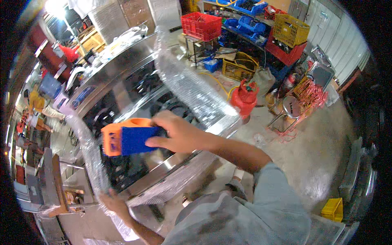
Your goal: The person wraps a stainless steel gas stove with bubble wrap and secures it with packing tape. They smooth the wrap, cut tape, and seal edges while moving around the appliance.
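Several people (36,101), small and blurred from where I stand, are far off at the left, one in a yellow top. Nearer than them, a blue water jug (50,86) stands beyond the far left corner of a broad steel stove (139,102) with dark burners. A strip of clear plastic wrap (87,143) runs down the stove's left side. At its lower end the left hand (115,203) lies against the plastic by the near corner; the fingers are partly bent, and I cannot tell whether they pinch the sheet or only press on it.

Next, over the middle of the stove, is an orange-and-blue tool (139,140), boxy, with a round opening on top. The right hand (173,132) has it by its right end, thumb on the blue face and fingers over the top, closed firmly around it. The forearm reaches in from a grey sleeve (281,192).

More plastic drapes the stove's right side. Behind that sits a red crate (201,26) on a small stand, then a yellow crate (239,68) on the floor, and a red gas bottle (244,100) near the stove's right corner. Farther right, a pinkish tangle (309,96) lies heaped, and a yellow bin (332,209) is low down at the edge.
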Motion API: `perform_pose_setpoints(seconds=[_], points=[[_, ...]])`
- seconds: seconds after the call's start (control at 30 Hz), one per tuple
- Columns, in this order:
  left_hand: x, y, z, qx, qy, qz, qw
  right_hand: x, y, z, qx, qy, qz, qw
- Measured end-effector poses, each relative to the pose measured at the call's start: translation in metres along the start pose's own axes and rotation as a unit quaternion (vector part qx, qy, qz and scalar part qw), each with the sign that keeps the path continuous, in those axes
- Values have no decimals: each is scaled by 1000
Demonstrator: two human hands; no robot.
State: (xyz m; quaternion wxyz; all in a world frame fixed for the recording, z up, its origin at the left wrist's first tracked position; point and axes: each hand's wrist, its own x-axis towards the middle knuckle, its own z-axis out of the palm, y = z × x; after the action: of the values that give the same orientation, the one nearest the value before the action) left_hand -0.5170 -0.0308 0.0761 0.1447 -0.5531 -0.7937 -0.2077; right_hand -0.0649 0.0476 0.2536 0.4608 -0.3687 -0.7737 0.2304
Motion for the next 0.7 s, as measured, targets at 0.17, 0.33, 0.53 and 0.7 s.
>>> perform_pose_setpoints(seconds=[0.17,0.33,0.53,0.7], points=[[5,223,-70,-341,-22,-47,939,-125,45,-155,98,60,212,970],[17,440,-91,-424,-232,150,863,-182,128,-243,232,158,331,901],[-29,610,-103,-539,-642,492,236,-178,273,-328,134,186,443,867],[-28,640,-37,-668,-576,452,135,-195,374,-367,106,170,542,816]])
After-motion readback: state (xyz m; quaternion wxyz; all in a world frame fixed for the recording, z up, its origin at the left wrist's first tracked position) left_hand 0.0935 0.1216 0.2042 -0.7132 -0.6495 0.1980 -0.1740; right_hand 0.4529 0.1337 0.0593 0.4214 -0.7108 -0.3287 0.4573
